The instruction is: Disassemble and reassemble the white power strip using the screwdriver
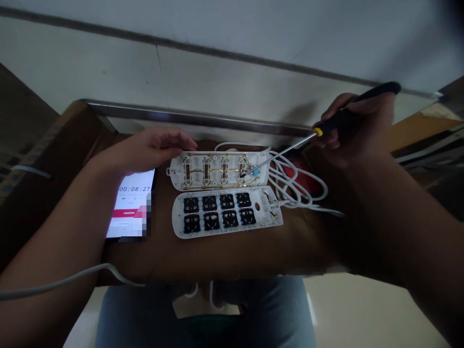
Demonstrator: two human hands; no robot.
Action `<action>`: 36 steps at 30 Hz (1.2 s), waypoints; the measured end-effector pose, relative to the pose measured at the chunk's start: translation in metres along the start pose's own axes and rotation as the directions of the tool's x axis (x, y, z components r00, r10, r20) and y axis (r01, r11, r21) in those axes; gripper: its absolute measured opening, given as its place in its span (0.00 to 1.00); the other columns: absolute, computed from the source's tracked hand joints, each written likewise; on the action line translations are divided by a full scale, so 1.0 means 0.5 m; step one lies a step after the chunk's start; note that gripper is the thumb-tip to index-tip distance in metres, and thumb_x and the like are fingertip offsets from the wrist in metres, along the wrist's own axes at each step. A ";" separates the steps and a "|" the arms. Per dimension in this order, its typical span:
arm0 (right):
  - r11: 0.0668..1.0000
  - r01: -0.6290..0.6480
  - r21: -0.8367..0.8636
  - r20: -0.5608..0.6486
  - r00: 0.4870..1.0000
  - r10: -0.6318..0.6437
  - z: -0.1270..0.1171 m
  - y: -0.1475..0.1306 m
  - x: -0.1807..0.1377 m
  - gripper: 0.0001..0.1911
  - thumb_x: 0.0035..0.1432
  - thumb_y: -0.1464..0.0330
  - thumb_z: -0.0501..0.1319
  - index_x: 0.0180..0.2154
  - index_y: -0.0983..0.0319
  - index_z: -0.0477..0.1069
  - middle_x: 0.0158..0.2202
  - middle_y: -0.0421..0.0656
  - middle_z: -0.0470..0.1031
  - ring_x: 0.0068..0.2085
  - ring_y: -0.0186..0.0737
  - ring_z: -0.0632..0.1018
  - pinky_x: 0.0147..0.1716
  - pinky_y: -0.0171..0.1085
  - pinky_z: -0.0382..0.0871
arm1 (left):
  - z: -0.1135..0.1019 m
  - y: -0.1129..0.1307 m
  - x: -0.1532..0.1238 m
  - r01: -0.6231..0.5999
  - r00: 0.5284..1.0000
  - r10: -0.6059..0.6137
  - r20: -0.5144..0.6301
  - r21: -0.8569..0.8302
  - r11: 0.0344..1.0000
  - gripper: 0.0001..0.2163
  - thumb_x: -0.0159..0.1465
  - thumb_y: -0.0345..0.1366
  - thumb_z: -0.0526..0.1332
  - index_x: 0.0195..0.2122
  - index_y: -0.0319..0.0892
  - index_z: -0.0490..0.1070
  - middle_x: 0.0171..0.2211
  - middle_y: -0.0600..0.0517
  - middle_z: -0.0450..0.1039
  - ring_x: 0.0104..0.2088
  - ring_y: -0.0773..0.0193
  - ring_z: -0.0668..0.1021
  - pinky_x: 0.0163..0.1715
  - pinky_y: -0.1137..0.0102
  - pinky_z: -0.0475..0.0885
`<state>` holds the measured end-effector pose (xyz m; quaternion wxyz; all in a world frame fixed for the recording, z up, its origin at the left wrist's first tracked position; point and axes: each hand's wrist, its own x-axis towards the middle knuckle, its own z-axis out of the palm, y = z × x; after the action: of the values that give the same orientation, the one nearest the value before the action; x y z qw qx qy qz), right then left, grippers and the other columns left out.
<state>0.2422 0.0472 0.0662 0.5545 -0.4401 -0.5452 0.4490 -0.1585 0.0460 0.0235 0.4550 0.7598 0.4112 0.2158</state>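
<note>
An opened white power strip lies on a brown board across my lap. Its rear half (pixel 217 170) shows brass contact strips; its front half (pixel 224 211) lies just nearer me, with black socket inserts. My left hand (pixel 155 145) rests with fingers curled against the rear half's far left edge. My right hand (pixel 353 128) is shut on a screwdriver (pixel 328 126) with a black and yellow handle. The metal shaft slants down left, and its tip touches the right end of the brass strips.
A phone (pixel 132 205) showing a timer lies left of the strip. The strip's coiled white cord (pixel 297 181) lies to the right over something red. A metal rail (pixel 188 117) runs behind the board. A grey cable (pixel 72 278) crosses my left forearm.
</note>
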 end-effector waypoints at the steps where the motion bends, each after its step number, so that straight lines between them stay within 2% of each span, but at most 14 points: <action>1: 1.000 0.007 0.004 -0.015 1.000 -0.007 0.002 -0.001 0.000 0.12 0.44 0.58 0.62 0.22 0.59 0.66 0.12 0.37 0.55 0.14 0.30 0.52 0.15 0.36 0.45 | 0.000 -0.002 0.001 -0.005 1.000 0.005 0.003 -0.006 1.000 0.16 0.67 0.42 0.64 0.53 0.39 0.76 0.50 0.46 0.82 0.46 0.60 0.81 0.48 0.66 0.76; 6: 1.000 0.000 -0.011 -0.100 0.995 -0.001 0.008 0.001 0.007 0.10 0.42 0.59 0.58 0.21 0.58 0.64 0.10 0.35 0.50 0.13 0.30 0.50 0.15 0.34 0.42 | -0.001 -0.008 0.005 -0.033 0.999 0.033 0.003 0.007 0.999 0.15 0.67 0.42 0.64 0.51 0.40 0.77 0.50 0.47 0.82 0.45 0.61 0.81 0.49 0.66 0.76; 9: 1.000 -0.023 -0.013 -0.134 0.991 0.021 0.006 -0.004 0.006 0.09 0.40 0.59 0.57 0.21 0.58 0.65 0.11 0.35 0.52 0.14 0.30 0.50 0.16 0.33 0.44 | -0.003 -0.008 0.003 -0.019 1.000 0.019 -0.002 0.001 1.000 0.16 0.67 0.43 0.65 0.51 0.41 0.77 0.49 0.47 0.83 0.45 0.60 0.82 0.49 0.65 0.77; 13: 1.000 -0.023 -0.002 -0.176 0.984 0.023 -0.009 -0.016 0.003 0.12 0.42 0.55 0.57 0.23 0.57 0.63 0.12 0.34 0.49 0.15 0.30 0.48 0.19 0.33 0.44 | -0.003 -0.006 -0.001 -0.011 1.000 0.011 -0.025 0.011 1.000 0.17 0.67 0.45 0.66 0.52 0.41 0.77 0.51 0.47 0.83 0.47 0.58 0.81 0.50 0.64 0.76; 16: 0.999 -0.041 -0.010 -0.201 0.979 0.038 -0.020 -0.018 0.004 0.12 0.43 0.56 0.58 0.23 0.57 0.62 0.12 0.34 0.47 0.16 0.30 0.48 0.20 0.34 0.42 | -0.003 -0.005 -0.001 -0.003 0.999 0.003 -0.033 0.004 1.000 0.17 0.67 0.44 0.65 0.53 0.40 0.76 0.54 0.46 0.81 0.48 0.59 0.80 0.51 0.64 0.76; 19: 0.998 -0.062 -0.024 -0.231 0.971 0.054 -0.024 -0.015 0.008 0.13 0.52 0.58 0.57 0.23 0.59 0.61 0.13 0.34 0.49 0.17 0.29 0.49 0.21 0.33 0.42 | -0.003 -0.005 -0.001 0.011 1.000 -0.011 -0.028 -0.015 1.000 0.17 0.67 0.43 0.65 0.53 0.40 0.76 0.54 0.46 0.81 0.48 0.60 0.80 0.53 0.63 0.75; 22: 0.997 -0.078 -0.004 -0.254 0.964 0.074 -0.022 -0.017 0.010 0.24 0.67 0.51 0.55 0.26 0.61 0.60 0.16 0.31 0.50 0.19 0.25 0.49 0.22 0.30 0.45 | -0.004 -0.007 -0.001 -0.008 0.999 0.007 -0.032 -0.007 1.000 0.16 0.67 0.42 0.66 0.52 0.40 0.76 0.54 0.47 0.81 0.48 0.60 0.80 0.54 0.63 0.74; 25: 0.997 -0.077 0.024 -0.251 0.965 0.081 -0.018 -0.025 0.008 0.25 0.72 0.52 0.48 0.26 0.61 0.59 0.16 0.31 0.46 0.19 0.26 0.48 0.22 0.31 0.43 | -0.001 -0.008 0.001 -0.027 0.999 0.027 -0.028 -0.002 1.000 0.16 0.67 0.42 0.65 0.53 0.41 0.76 0.54 0.47 0.81 0.48 0.60 0.80 0.53 0.64 0.75; 27: 0.997 -0.073 0.031 -0.253 0.964 0.078 -0.014 -0.032 0.004 0.24 0.72 0.54 0.47 0.26 0.60 0.58 0.16 0.31 0.44 0.19 0.27 0.47 0.22 0.31 0.41 | 0.002 -0.006 0.002 -0.048 0.998 0.048 -0.044 -0.013 0.999 0.15 0.67 0.41 0.65 0.52 0.41 0.76 0.53 0.47 0.81 0.48 0.60 0.80 0.52 0.64 0.75; 31: 0.999 -0.036 -0.004 -0.269 0.963 0.033 0.007 -0.063 -0.003 0.23 0.66 0.55 0.53 0.25 0.59 0.49 0.19 0.32 0.42 0.20 0.26 0.48 0.22 0.31 0.43 | 0.007 0.005 0.002 -0.111 0.992 0.109 -0.067 -0.020 0.994 0.13 0.67 0.39 0.65 0.50 0.40 0.75 0.50 0.47 0.82 0.47 0.61 0.81 0.50 0.67 0.76; 33: 0.998 -0.008 -0.064 -0.286 0.958 -0.011 0.023 -0.089 -0.007 0.19 0.59 0.59 0.54 0.24 0.59 0.47 0.20 0.33 0.44 0.20 0.26 0.51 0.21 0.33 0.43 | 0.007 0.013 -0.001 -0.134 0.991 0.133 -0.030 -0.049 0.990 0.13 0.67 0.40 0.66 0.50 0.40 0.76 0.48 0.48 0.83 0.45 0.62 0.82 0.47 0.68 0.77; 36: 0.974 -0.037 -0.225 -0.246 0.969 -0.021 0.052 -0.127 -0.016 0.15 0.49 0.63 0.57 0.25 0.58 0.49 0.22 0.35 0.51 0.22 0.27 0.57 0.21 0.33 0.45 | 0.006 0.020 -0.005 -0.161 0.986 0.165 0.020 -0.125 0.979 0.12 0.66 0.40 0.70 0.48 0.41 0.78 0.46 0.48 0.84 0.44 0.62 0.83 0.46 0.67 0.79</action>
<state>0.2173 0.0263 0.1270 0.5620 -0.5555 -0.5180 0.3273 -0.1536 0.0398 0.0306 0.4879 0.7646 0.3264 0.2660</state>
